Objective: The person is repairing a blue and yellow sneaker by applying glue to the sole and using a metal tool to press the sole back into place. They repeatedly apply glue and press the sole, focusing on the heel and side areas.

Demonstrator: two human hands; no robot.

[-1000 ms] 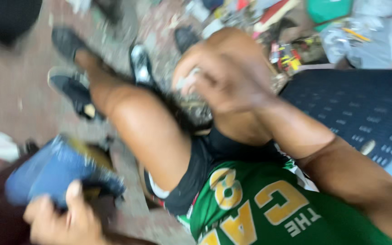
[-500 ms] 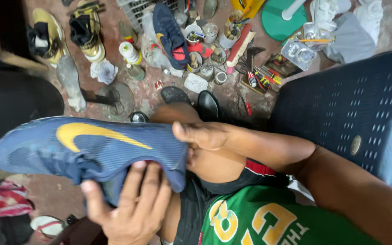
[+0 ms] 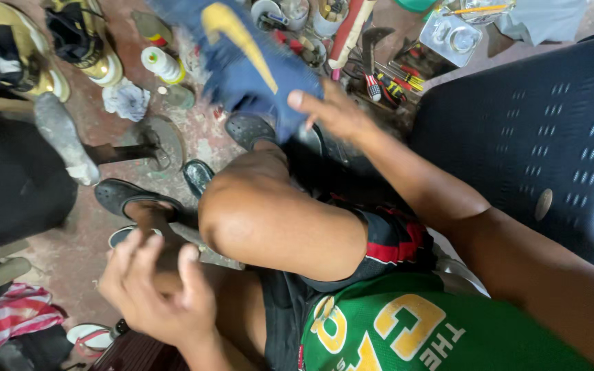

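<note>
A blue sports shoe with a yellow stripe is blurred at the top centre, held out over the floor clutter. My right hand grips it at its near end, with the arm stretched forward past my bent knee. My left hand hovers low at the lower left with its fingers spread and nothing in them, just above my foot in a black sandal.
A pair of gold shoes and a white glue bottle lie at the upper left. An iron shoe stand rests on the floor. Hand tools and jars crowd the top. A dark plastic chair fills the right.
The blue shoe went from my lap up and away to the top centre in my right hand. My left hand let go of it and dropped to the lower left.
</note>
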